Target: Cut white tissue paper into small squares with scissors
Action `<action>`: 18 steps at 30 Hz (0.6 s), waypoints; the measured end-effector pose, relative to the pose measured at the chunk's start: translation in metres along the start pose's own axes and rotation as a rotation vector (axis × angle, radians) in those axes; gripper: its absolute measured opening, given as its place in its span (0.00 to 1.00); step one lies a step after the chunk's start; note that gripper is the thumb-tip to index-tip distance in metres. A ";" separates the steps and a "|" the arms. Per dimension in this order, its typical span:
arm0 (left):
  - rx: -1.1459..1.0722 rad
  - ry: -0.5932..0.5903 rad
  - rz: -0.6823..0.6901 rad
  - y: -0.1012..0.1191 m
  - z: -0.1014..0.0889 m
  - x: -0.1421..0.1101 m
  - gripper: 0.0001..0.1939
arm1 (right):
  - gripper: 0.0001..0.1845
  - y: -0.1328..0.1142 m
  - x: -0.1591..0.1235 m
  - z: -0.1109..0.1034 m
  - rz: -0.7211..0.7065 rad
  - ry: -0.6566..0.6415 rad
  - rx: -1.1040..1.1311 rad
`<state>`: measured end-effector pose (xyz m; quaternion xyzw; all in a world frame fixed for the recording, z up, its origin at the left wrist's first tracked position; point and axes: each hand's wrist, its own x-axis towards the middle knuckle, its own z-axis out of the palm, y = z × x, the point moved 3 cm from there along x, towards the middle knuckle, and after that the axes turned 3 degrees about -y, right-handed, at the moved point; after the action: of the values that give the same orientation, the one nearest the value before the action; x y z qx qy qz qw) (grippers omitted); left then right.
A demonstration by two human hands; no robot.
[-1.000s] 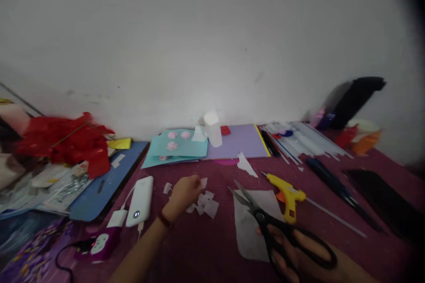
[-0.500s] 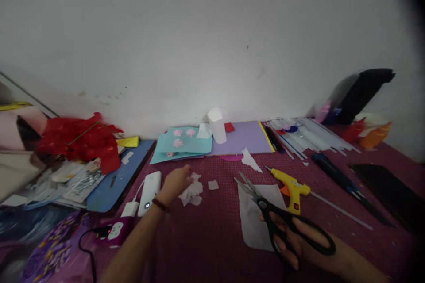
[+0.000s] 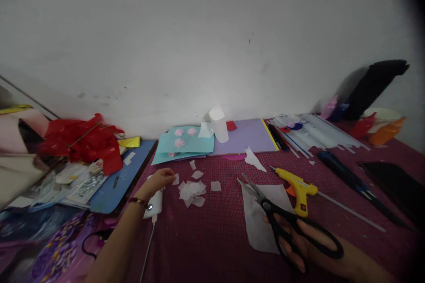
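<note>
My right hand [image 3: 308,247] grips black scissors [image 3: 285,221], fingers through the handles, blades apart and pointing up-left over a white paper sheet [image 3: 262,216] on the maroon table [image 3: 212,243]. My left hand [image 3: 157,181] reaches left, fingers curled and pinched on a small white paper scrap [image 3: 175,179], just above a white power bank [image 3: 154,201]. A heap of small white paper squares [image 3: 192,188] lies right of that hand.
A yellow glue gun [image 3: 297,183] lies right of the scissors. Teal and lilac paper sheets [image 3: 212,141] with a white roll [image 3: 219,124] sit by the wall. Red tissue [image 3: 83,141] and clutter fill the left; glue sticks [image 3: 318,135] and dark tools lie at the right.
My left hand has moved left, away from the paper squares, to above the power bank. The squares now lie spread out. The right hand with the scissors has barely shifted.
</note>
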<state>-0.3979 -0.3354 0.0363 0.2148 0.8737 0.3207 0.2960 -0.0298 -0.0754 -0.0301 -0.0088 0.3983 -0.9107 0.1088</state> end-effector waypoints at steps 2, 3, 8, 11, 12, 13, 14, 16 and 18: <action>-0.171 0.002 0.017 0.007 -0.003 -0.010 0.12 | 0.29 0.000 0.000 0.000 0.005 -0.010 0.027; -0.254 0.005 0.028 0.011 -0.003 -0.014 0.12 | 0.28 0.001 0.000 0.000 0.006 -0.007 0.037; -0.593 -0.015 0.092 0.039 0.026 -0.027 0.14 | 0.29 -0.002 0.000 0.005 -0.011 0.014 0.030; -0.714 -0.095 0.123 0.062 0.056 -0.025 0.13 | 0.30 -0.004 0.001 0.010 -0.031 0.012 -0.034; -0.742 -0.126 0.130 0.069 0.065 -0.023 0.13 | 0.31 -0.005 0.002 0.011 -0.041 -0.001 -0.049; -0.765 -0.156 0.136 0.076 0.075 -0.021 0.13 | 0.32 -0.005 0.002 0.011 -0.047 -0.017 -0.056; -0.783 -0.184 0.142 0.083 0.084 -0.020 0.13 | 0.33 -0.005 0.003 0.012 -0.053 -0.032 -0.055; -0.804 -0.231 0.150 0.095 0.101 -0.016 0.15 | 0.34 -0.005 0.004 0.012 -0.067 -0.053 -0.055; -0.802 -0.261 0.151 0.104 0.114 -0.013 0.16 | 0.34 -0.006 0.005 0.012 -0.071 -0.066 -0.059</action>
<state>-0.2941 -0.2201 0.0424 0.1846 0.6168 0.6259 0.4402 -0.0348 -0.0812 -0.0181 -0.0561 0.4208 -0.9010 0.0890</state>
